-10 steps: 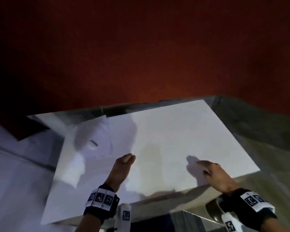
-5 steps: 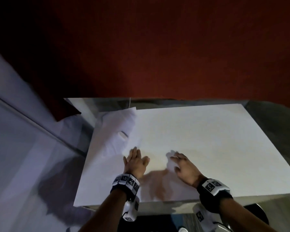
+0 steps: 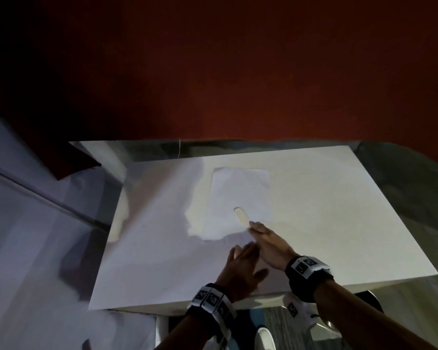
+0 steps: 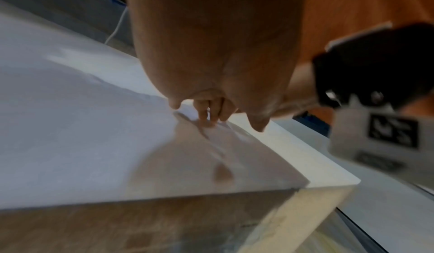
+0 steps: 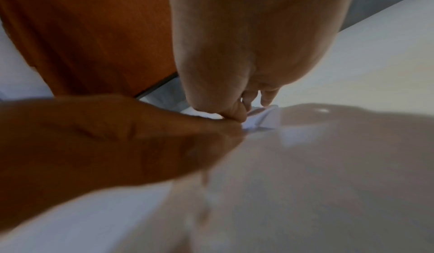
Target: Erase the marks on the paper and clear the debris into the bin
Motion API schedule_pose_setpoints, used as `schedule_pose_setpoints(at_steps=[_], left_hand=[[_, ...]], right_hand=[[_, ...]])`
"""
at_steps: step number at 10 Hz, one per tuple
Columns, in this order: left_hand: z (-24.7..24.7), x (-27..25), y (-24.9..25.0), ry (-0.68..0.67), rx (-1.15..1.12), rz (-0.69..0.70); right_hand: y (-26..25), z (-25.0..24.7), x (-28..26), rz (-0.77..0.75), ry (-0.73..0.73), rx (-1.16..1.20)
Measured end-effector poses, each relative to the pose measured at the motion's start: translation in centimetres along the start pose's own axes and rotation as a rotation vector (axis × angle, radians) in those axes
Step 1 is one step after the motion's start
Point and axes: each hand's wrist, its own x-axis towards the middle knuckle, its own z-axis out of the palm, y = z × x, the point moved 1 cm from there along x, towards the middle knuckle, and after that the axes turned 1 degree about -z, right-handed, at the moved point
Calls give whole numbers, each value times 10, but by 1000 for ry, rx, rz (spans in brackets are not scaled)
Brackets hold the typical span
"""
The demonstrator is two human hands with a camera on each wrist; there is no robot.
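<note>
A white sheet of paper (image 3: 238,188) lies on the white table (image 3: 339,223), slightly left of centre. A cream eraser (image 3: 240,215) with a dark far tip rests on the sheet's near part. My right hand (image 3: 257,227) stretches forward with straight fingers, and its fingertips cover the eraser's near end. In the right wrist view the thumb and fingers (image 5: 241,114) sit at a white edge, too blurred to show a grip. My left hand (image 3: 243,251) lies flat just behind it, with its fingers (image 4: 206,115) down on the table near the sheet's near edge. No marks or debris are visible.
A dark red wall rises behind the table. A pale surface runs along the left (image 3: 36,223). Under the table's near right edge sits a dark round object (image 3: 367,299) that I cannot identify. A white shoe (image 3: 264,337) shows below.
Both hands have moved forward and closer together, onto the sheet. The right hand has reached the eraser's near end. The head view has swung, so the paper now sits near the centre.
</note>
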Motion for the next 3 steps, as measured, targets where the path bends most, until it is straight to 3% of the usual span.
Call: schedule_pose_setpoints(at_steps=[1, 2, 3], left_hand=[[-8, 7, -18, 135, 32, -82], [-17, 14, -21, -14, 159, -181], [-27, 14, -18, -36, 63, -230]], right_hand=[[36, 0, -25, -25, 5, -32], [56, -13, -45, -59, 4, -29], [67, -40, -54, -29, 111, 132]])
